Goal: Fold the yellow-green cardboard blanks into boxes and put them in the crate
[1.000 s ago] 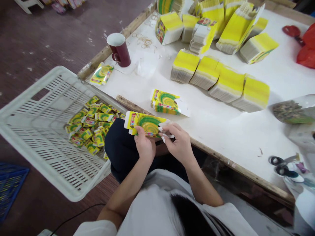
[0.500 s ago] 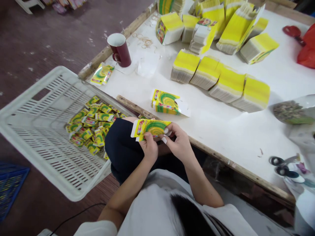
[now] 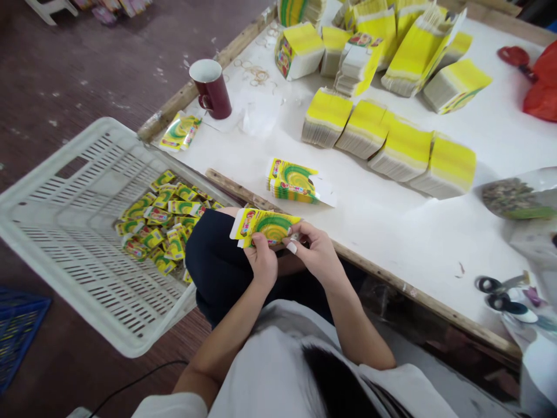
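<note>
Both my hands hold one small yellow and green printed carton (image 3: pixel 264 225) over my lap, just in front of the table's wooden edge. My left hand (image 3: pixel 263 262) grips its lower side, fingers curled round it. My right hand (image 3: pixel 317 253) pinches its right end, fingers closed on the flap. A short stack of the same flat cartons (image 3: pixel 292 180) lies on the white table (image 3: pixel 391 226) just beyond my hands. To my left stands a white plastic crate (image 3: pixel 65 232) holding several finished cartons (image 3: pixel 163 220).
Rows of yellow flat carton bundles (image 3: pixel 387 139) fill the table's far side. A dark red mug (image 3: pixel 212 87) and loose rubber bands (image 3: pixel 256 72) sit at the far left corner. Scissors (image 3: pixel 505 293) lie at the right edge, a red bag (image 3: pixel 542 87) at the far right.
The carton has been drawn in closer to my body and turned slightly; its right-end flaps, spread a second ago, are now folded under my right fingers.
</note>
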Tool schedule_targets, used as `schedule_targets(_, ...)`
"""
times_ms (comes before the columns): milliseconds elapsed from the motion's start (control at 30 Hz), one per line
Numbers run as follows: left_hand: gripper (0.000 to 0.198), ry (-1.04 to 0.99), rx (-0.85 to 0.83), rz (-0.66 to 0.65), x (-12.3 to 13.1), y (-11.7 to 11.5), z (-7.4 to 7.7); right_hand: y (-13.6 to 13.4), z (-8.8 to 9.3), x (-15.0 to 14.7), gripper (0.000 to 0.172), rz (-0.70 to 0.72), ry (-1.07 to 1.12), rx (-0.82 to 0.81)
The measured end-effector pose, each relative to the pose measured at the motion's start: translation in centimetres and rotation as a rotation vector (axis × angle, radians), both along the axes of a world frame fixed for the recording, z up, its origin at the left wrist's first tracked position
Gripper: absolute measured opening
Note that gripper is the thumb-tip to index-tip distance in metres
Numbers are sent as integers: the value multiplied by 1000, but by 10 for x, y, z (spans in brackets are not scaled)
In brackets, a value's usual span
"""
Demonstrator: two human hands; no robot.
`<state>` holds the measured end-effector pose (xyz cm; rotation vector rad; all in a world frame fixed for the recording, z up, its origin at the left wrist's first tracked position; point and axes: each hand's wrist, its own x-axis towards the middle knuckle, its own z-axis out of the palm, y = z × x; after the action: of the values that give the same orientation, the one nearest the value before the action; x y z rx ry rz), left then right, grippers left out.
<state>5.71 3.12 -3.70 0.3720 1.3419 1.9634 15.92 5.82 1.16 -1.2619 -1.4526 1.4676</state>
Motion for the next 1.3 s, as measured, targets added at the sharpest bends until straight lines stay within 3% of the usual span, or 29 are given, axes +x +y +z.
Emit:
schedule_targets(333,51,-63,-33,49,-1,4,4,1,-5,-1,37,61,162,-214)
schedule_targets(633,57,-252,-104,50,-2,5,16,7,-7,-5,36,129,-8,-120)
schedule_targets(867,56,-326,-68,12,-5,5,32,-5,-8,3,31,157,-109,59)
schedule_targets(1067,58,-279,-57,46,-3,1,29,-13,6,7,21,119,-211,156)
schedule_targets(1300,57,-230,-30,35,-4,0,24,-14,9,5,14,104,-209,109)
